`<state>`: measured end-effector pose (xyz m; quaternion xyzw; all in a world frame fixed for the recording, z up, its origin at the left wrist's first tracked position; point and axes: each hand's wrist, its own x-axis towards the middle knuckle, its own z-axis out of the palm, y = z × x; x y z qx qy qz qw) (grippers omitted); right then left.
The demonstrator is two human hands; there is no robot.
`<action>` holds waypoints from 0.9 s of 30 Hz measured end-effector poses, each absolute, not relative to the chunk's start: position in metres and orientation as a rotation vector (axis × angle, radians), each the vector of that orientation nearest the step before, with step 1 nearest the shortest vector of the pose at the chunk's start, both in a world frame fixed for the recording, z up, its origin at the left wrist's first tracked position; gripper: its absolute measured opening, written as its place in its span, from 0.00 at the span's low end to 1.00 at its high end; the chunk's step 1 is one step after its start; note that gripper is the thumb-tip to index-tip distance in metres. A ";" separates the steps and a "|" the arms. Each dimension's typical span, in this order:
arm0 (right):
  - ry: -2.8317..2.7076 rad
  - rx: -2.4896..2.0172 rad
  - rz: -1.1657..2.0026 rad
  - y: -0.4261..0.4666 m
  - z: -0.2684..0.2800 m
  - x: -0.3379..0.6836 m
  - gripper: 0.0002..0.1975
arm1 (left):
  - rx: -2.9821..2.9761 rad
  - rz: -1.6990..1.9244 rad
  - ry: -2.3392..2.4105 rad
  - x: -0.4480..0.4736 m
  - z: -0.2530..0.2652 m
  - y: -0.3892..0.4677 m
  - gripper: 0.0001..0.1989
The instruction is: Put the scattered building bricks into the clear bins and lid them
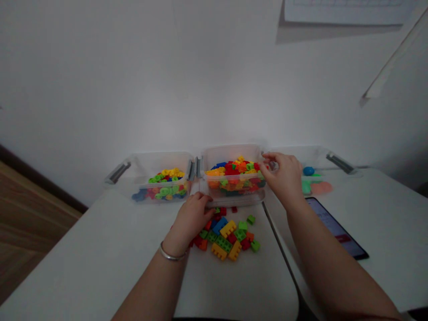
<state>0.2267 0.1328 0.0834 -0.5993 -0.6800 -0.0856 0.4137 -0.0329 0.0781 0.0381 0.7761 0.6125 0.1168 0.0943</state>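
Note:
A clear plastic box [234,196] full of coloured building bricks stands in the middle at the back of the white table. My right hand [282,178] rests at its right rim, fingers curled over the edge; whether it pinches a brick I cannot tell. My left hand [190,218], with a silver bracelet on the wrist, lies palm down at the box's front left corner, touching the left end of a loose pile of bricks [230,236] on the table.
A second clear box [133,183] with round coloured pieces stands to the left. A third clear box [327,160] on the right holds a blue and some pink and green pieces. A phone [337,229] lies right of my right forearm. A white wall rises behind.

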 end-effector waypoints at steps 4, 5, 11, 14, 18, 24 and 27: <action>-1.688 -1.399 -0.256 0.125 0.094 0.232 0.13 | 2.287 0.347 1.822 -0.033 0.039 0.077 0.14; -1.686 -1.364 -0.267 0.121 0.099 0.233 0.12 | 2.282 0.352 1.821 -0.033 0.039 0.077 0.15; -1.710 -1.236 -0.202 0.091 0.122 0.231 0.09 | 2.289 0.353 1.802 -0.034 0.038 0.078 0.15; -1.942 -1.274 -0.038 0.082 0.125 0.224 0.10 | 2.303 0.344 1.808 -0.035 0.038 0.079 0.14; -2.454 -1.490 0.117 0.079 0.117 0.212 0.08 | 2.322 0.331 1.821 -0.035 0.039 0.078 0.14; -2.776 -1.714 0.096 0.083 0.101 0.202 0.13 | 2.326 0.332 1.827 -0.034 0.041 0.077 0.14; -2.877 -1.770 0.162 0.087 0.094 0.197 0.16 | 2.325 0.322 1.829 -0.034 0.041 0.078 0.14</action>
